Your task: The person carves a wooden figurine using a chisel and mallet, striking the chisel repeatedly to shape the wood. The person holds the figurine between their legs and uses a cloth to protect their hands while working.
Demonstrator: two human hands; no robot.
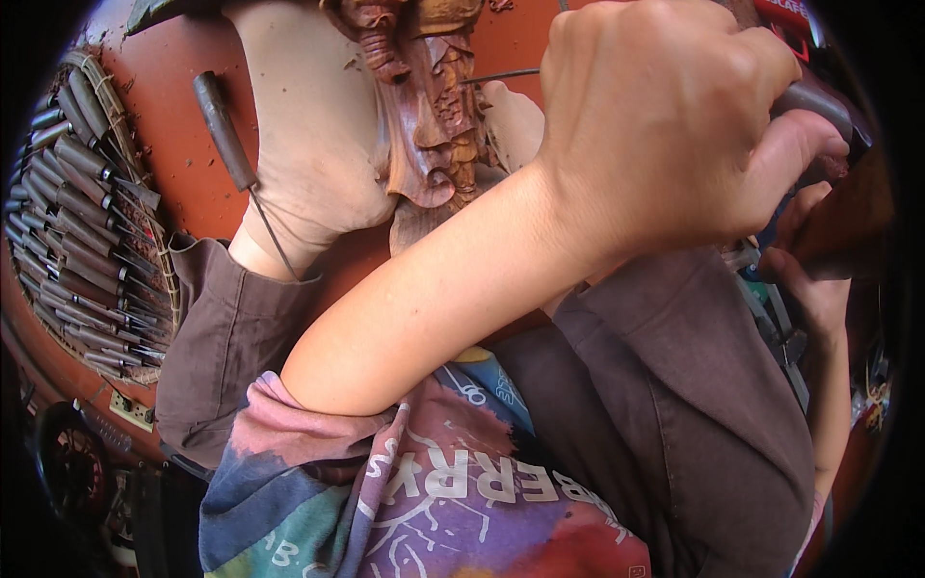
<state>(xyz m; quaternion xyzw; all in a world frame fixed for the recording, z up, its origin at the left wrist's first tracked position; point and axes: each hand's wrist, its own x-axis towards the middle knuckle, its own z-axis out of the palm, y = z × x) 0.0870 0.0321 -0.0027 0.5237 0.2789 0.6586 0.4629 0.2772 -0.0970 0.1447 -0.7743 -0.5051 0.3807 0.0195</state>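
My left forearm reaches across to the upper right, where my left hand (pixel 655 125) is closed around a chisel (pixel 817 104). The dark round end of its handle sticks out past my thumb. On the other side of the fist, its thin metal shaft meets a reddish-brown wood carving (pixel 424 125) with deep folds and ridges. The carving stands between my bare feet, partly covered by my left forearm. At the right edge my right hand (pixel 814 284) grips a brown wooden mallet (pixel 853 226), seen only in part and in shadow.
A round woven basket (pixel 145 202) at the left holds many dark-handled carving tools. One loose carving tool (pixel 224 135) lies against my left foot (pixel 308 183), shaft toward my trouser cuff. Wood chips dot the red floor (pixel 183 144). A power socket (pixel 131 410) sits lower left.
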